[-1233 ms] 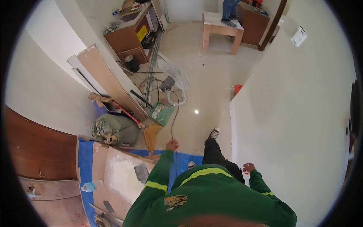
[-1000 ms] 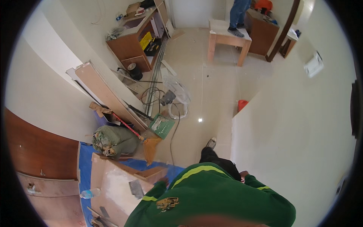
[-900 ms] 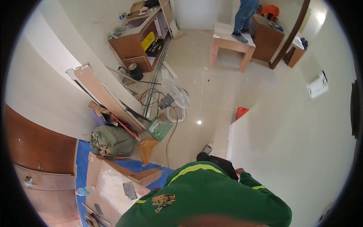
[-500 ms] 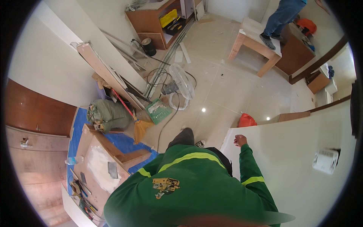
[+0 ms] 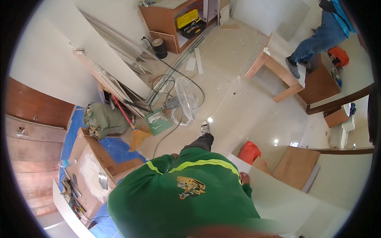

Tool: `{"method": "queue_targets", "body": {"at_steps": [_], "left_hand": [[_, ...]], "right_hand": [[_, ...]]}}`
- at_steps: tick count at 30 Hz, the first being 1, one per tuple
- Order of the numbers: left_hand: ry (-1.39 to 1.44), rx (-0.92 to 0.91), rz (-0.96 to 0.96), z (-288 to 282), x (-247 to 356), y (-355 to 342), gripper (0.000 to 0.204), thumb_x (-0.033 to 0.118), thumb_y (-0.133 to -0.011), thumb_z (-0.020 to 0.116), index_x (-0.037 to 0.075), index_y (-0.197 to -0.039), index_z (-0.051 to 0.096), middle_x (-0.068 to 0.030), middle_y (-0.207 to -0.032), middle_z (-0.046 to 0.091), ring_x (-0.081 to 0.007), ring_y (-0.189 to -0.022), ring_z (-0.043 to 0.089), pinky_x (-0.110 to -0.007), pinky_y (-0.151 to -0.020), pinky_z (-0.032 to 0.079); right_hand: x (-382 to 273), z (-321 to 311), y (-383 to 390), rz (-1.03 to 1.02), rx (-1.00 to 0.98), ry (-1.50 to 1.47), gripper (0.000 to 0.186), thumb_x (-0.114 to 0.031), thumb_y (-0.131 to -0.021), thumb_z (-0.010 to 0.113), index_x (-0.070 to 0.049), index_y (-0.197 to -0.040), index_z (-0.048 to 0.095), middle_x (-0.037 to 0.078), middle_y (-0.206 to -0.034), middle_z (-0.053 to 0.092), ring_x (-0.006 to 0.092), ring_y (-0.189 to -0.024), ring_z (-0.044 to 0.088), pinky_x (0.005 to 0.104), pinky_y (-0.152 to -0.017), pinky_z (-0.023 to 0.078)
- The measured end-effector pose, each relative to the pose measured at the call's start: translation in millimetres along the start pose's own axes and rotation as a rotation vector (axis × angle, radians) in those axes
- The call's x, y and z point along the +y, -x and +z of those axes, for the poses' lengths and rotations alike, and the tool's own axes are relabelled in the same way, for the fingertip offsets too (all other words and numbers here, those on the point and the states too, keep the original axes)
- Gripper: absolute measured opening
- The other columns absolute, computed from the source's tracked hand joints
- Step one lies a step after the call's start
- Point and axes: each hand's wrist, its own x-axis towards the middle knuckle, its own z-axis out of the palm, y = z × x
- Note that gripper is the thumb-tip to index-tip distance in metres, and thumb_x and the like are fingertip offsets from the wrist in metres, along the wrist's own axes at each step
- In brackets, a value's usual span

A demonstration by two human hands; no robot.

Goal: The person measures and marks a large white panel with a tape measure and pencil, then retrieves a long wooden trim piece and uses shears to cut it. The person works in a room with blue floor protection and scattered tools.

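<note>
My right hand (image 5: pixel 245 177) hangs low at my right side, close to the edge of a white panel (image 5: pixel 270 184). It is small and partly covered by my body, so its fingers cannot be made out. Only a sliver of my left hand (image 5: pixel 174 156) shows in front of my green sleeve, and its fingers are hidden. Nothing can be seen held in either. Ahead of my right hand lies a red plastic bag (image 5: pixel 249 152) on the tiled floor, beside a brown board (image 5: pixel 295 167). My foot in a dark-and-white sneaker (image 5: pixel 205 127) is stepped forward.
A fan (image 5: pixel 185 99) with a trailing cable and a green dustpan (image 5: pixel 159 122) stand ahead on the left. Leaning boards (image 5: pixel 107 83) line the wall. A work surface with tools (image 5: pixel 90 174) is at left. Another person stands on a wooden table (image 5: pixel 278 47) at far right.
I have stepped forward, and the view has turned slightly. My right hand has dropped from in front of the white panel to beside my body. The other person has bent or shifted on the table.
</note>
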Motion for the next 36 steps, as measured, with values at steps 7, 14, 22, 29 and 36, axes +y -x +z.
{"method": "queue_targets", "body": {"at_steps": [7,14,22,29,36], "left_hand": [[0.094,0.145,0.052,-70,100,-79,0.028,0.036,-0.097,0.058,0.014,-0.087,0.07,-0.0045,-0.073,0.06,-0.0222,-0.059,0.06,-0.042,-0.055,0.051],[0.374,0.254,0.029,-120,162,-110,0.028,0.036,-0.097,0.058,0.014,-0.087,0.071,-0.0047,-0.074,0.062,-0.022,-0.059,0.061,-0.042,-0.055,0.051],[0.377,0.221,-0.089,-120,160,-119,0.028,0.036,-0.098,0.057,0.014,-0.088,0.071,-0.0049,-0.075,0.063,-0.0218,-0.06,0.062,-0.042,-0.055,0.052],[0.386,0.214,-0.219,-126,181,-137,0.029,0.036,-0.098,0.057,0.014,-0.088,0.072,-0.0051,-0.077,0.064,-0.0216,-0.061,0.063,-0.042,-0.056,0.052],[0.49,0.278,-0.256,-154,283,-159,0.029,0.036,-0.098,0.057,0.014,-0.088,0.072,-0.0053,-0.078,0.066,-0.0214,-0.062,0.064,-0.042,-0.056,0.052]], "right_hand": [[-36,-62,-48,-0.002,0.04,0.042,0.027,-0.03,-0.099,0.058,-0.006,-0.095,0.069,0.005,-0.081,0.065,0.0182,-0.072,0.06,0.0349,-0.068,0.05],[-124,-117,-115,0.077,0.073,-0.078,0.033,-0.031,-0.1,0.057,-0.002,-0.096,0.071,0.007,-0.084,0.069,0.0211,-0.076,0.062,0.0378,-0.072,0.051],[-226,-143,-221,-0.133,-0.023,-0.033,0.039,-0.033,-0.1,0.056,0.003,-0.098,0.073,0.009,-0.089,0.072,0.0244,-0.08,0.065,0.0411,-0.076,0.052],[-290,-176,-366,-0.097,-0.079,0.037,0.042,-0.033,-0.1,0.055,0.005,-0.103,0.073,0.016,-0.095,0.074,0.029,-0.084,0.067,0.044,-0.078,0.053],[-386,-225,-529,-0.604,-0.248,0.897,0.028,-0.026,-0.088,0.067,-0.01,-0.111,0.071,0.013,-0.107,0.073,0.0339,-0.101,0.069,0.0444,-0.088,0.054]]}}
